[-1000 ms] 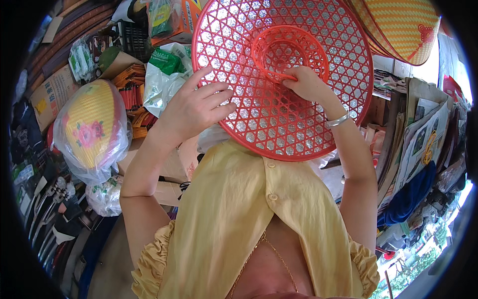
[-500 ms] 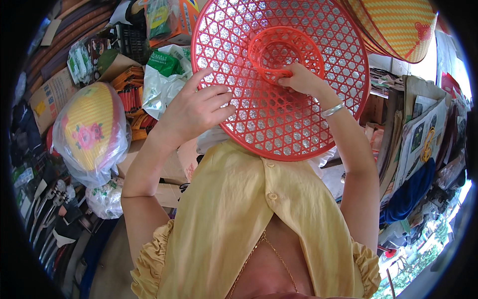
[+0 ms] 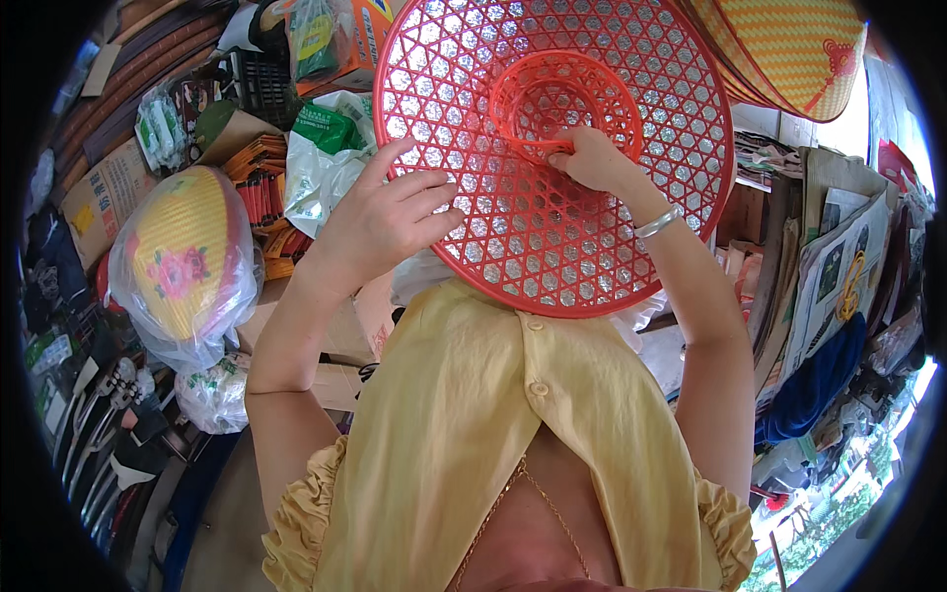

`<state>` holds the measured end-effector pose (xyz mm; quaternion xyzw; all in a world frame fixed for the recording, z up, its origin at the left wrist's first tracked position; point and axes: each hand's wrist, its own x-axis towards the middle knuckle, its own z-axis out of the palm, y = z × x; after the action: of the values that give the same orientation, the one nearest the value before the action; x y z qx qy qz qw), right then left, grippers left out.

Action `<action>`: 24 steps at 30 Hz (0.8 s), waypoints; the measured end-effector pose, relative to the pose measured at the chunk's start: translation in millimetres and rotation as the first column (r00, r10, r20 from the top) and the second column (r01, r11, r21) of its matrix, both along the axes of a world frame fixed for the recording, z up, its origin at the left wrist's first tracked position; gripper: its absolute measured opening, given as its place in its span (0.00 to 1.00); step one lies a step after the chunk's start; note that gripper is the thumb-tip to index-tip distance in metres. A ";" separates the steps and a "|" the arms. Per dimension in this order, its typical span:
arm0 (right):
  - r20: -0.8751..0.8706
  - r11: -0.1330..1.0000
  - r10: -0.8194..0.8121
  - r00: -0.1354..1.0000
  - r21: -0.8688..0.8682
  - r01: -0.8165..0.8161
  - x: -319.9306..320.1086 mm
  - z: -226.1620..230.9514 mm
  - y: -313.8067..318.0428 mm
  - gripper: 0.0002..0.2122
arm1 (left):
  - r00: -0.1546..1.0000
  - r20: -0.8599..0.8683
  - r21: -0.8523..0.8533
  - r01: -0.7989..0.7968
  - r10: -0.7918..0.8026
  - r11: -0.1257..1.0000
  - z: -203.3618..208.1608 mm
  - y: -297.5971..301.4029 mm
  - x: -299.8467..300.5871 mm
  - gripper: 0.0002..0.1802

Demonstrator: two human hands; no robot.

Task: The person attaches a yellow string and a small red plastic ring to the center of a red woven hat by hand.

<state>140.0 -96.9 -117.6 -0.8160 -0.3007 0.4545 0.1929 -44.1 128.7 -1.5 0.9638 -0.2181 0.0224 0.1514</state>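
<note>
In front of my chest a wide red conical woven hat [image 3: 552, 252] is tilted, its hollow underside toward me. Silvery lining shows through its open hexagonal weave. Inside, a smaller red openwork headband ring [image 3: 621, 99] rises from the middle. My right hand [image 3: 594, 161] pinches the near edge of this ring, a silver bangle on its wrist. At the hat's left rim, my left hand [image 3: 395, 212] has its fingers bent and a little apart over the edge; its thumb cannot be made out. Both hands touch the hat.
Yellow conical hats [image 3: 789, 49] stand at the upper right. To the left are a plastic-wrapped yellow hat [image 3: 182, 261] with pink flowers, a white bag [image 3: 321, 168] and orange packets [image 3: 258, 168]. Stacked cardboard and papers [image 3: 838, 247] line the right side.
The hat and both hands are almost where they were. My right hand has shifted very slightly on the ring, and the view has moved a touch.
</note>
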 end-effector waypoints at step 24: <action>0.564 0.969 -0.120 0.817 0.246 -0.027 -89.9 2.0 0.4 0.12 | 0.980 -0.087 0.150 -0.165 0.179 0.975 -25.0 39.2 20.9 0.19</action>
<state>50.1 -96.4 -115.5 -0.8922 -0.3778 0.1424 0.2025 -23.2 167.9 -26.5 0.9874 -0.1268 -0.0285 0.0906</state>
